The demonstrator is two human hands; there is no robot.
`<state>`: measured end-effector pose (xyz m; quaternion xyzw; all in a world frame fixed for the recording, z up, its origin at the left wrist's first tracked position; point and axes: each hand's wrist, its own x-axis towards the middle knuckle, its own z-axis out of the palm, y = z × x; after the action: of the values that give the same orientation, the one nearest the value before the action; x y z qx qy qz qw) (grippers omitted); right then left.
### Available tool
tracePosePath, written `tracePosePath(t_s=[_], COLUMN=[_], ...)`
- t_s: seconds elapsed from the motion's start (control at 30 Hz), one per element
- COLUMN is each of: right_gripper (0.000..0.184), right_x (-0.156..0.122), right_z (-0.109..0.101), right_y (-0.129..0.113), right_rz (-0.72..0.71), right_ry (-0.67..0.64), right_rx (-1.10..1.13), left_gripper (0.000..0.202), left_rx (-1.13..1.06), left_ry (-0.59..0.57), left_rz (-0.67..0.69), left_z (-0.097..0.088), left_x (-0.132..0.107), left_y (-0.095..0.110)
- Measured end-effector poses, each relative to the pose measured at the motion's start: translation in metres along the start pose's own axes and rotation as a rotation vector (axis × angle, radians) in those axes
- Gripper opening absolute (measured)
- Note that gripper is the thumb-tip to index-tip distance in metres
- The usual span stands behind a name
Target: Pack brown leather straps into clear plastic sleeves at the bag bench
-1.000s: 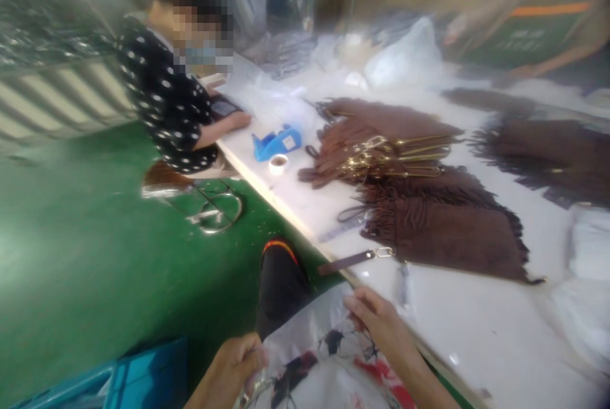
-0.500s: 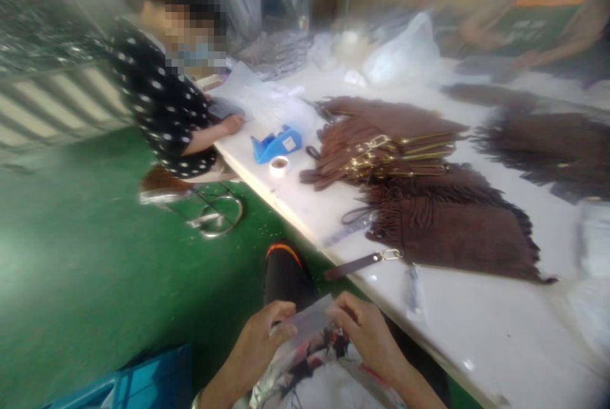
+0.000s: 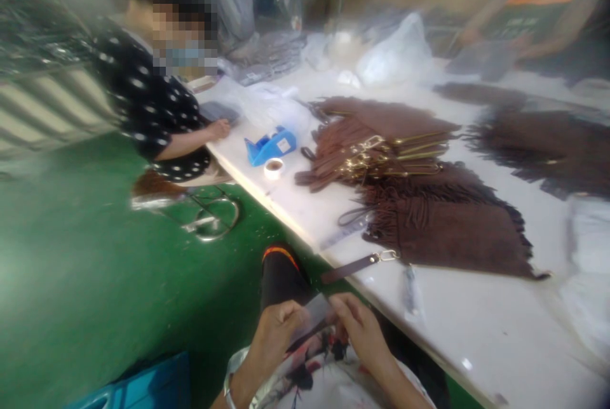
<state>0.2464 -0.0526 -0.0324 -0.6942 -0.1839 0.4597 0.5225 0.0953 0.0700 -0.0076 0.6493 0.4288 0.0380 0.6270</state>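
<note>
Above my lap, my left hand (image 3: 282, 328) and my right hand (image 3: 355, 325) pinch a small translucent plastic bag (image 3: 315, 312) from either side. It looks greyish, and its lower edge shows dark; whether anything lies inside, I cannot tell. Nearest to my hands, a dark brown wrist strap (image 3: 350, 267) with a metal clasp lies over the table's edge. Beyond it are a brown fringed suede bag (image 3: 462, 237) and a pile of brown straps with gold clasps (image 3: 366, 158).
The white table (image 3: 448, 320) runs along my right. On it stand a blue tape dispenser (image 3: 274, 145) and a tape roll (image 3: 273, 169). A co-worker in a dotted top (image 3: 143, 91) sits at the far left. A blue crate (image 3: 143, 387) is on the green floor.
My left fingers have curled further over the plastic bag, and it has tilted and looks darker. The whole view has shifted slightly; the table things lie as before.
</note>
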Motion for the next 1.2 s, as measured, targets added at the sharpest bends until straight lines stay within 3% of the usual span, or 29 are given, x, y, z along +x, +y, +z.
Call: tracePosePath(t_s=[0.17, 0.33, 0.6, 0.97, 1.2], right_gripper=[0.044, 0.037, 0.035, 0.033, 0.033], right_x=[0.018, 0.031, 0.021, 0.013, 0.005], right_z=[0.002, 0.011, 0.001, -0.009, -0.019], right_y=[-0.002, -0.017, -0.016, -0.020, -0.022], right_rz=[0.263, 0.244, 0.175, 0.157, 0.152], right_ry=[0.049, 0.107, 0.053, 0.064, 0.060], right_rx=[0.386, 0.600, 0.631, 0.626, 0.552], left_gripper=[0.039, 0.033, 0.016, 0.019, 0.024], left_rx=[0.092, 0.201, 0.334, 0.146, 0.130], left_ry=[0.015, 0.019, 0.129, 0.059, 0.093], left_rz=[0.043, 0.114, 0.080, 0.104, 0.074], left_z=[-0.004, -0.008, 0.002, 0.015, 0.022], left_x=[-0.002, -0.002, 0.001, 0.001, 0.008], left_y=[-0.004, 0.000, 0.004, 0.008, 0.011])
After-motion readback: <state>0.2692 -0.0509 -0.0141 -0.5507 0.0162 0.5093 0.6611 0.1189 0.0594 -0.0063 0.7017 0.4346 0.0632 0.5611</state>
